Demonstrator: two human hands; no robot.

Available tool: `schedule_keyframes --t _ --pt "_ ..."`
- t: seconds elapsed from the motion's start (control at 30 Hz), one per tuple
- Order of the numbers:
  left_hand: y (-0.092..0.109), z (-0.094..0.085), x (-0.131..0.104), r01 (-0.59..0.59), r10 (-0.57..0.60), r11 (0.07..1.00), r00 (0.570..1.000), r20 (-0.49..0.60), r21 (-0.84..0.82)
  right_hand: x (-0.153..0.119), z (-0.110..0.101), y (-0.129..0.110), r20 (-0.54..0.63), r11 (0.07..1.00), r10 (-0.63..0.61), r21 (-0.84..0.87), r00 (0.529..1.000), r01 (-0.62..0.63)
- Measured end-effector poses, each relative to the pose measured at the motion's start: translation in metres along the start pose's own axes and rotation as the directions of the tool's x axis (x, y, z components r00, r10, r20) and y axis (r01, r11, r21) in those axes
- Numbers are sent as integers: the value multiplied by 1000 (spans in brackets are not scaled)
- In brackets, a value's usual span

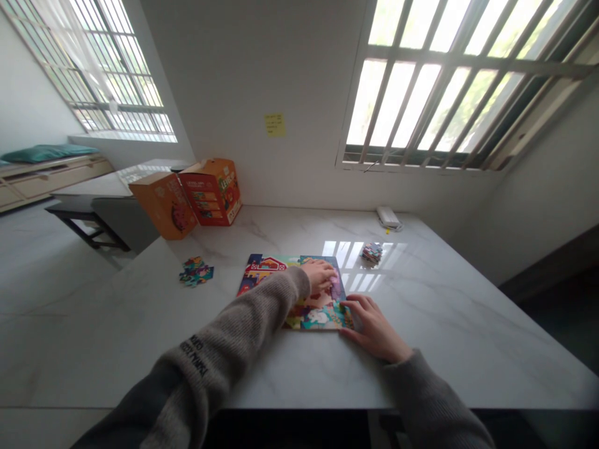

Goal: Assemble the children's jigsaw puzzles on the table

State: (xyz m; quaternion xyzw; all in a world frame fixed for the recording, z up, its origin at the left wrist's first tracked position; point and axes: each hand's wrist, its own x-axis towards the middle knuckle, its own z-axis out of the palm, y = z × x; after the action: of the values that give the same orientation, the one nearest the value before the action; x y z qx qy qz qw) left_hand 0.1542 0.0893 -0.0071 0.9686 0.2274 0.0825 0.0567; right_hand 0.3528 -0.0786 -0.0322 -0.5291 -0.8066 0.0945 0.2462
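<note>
A colourful jigsaw puzzle, with a red barn and a white rabbit in its picture, lies flat on the white marbled table. My left hand rests on the puzzle's upper right part, its fingers stretched over the surface. The left sleeve crosses the puzzle and hides much of its middle and lower left. At the lower right corner, my right hand touches the puzzle's edge, thumb and fingers apart.
Loose puzzle pieces lie left of the puzzle. A small stack of pieces is on the right. Behind stand an orange box and a red box. A white device with a cable sits near the wall.
</note>
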Motion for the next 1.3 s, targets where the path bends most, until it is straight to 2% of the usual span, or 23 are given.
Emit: schedule_keyframes --t 0.1,0.17,0.4,0.8,1.13,1.2,1.3 --pt "-20 -2 23 183 -182 982 983 -19 38 1 -2 -3 18 1000 17 0 1000 -17" --pt "-29 -2 37 244 -244 969 970 -7 31 1 -3 -4 19 1000 21 -1 1000 -21" --pt "-32 8 64 294 -292 955 956 39 -36 1 -3 -3 44 999 36 -15 998 -36" --pt "-45 18 69 331 -328 934 944 42 -131 1 -1 1 47 999 48 10 998 -48" --pt "-46 20 65 327 -325 931 945 42 -162 0 1 3 53 999 49 2 997 -49" --pt "-47 18 62 332 -335 928 942 7 -170 0 0 1 56 998 57 -4 997 -56" --pt "-55 10 53 328 -363 915 923 -127 -234 1 -1 0 50 998 69 -8 996 -69"
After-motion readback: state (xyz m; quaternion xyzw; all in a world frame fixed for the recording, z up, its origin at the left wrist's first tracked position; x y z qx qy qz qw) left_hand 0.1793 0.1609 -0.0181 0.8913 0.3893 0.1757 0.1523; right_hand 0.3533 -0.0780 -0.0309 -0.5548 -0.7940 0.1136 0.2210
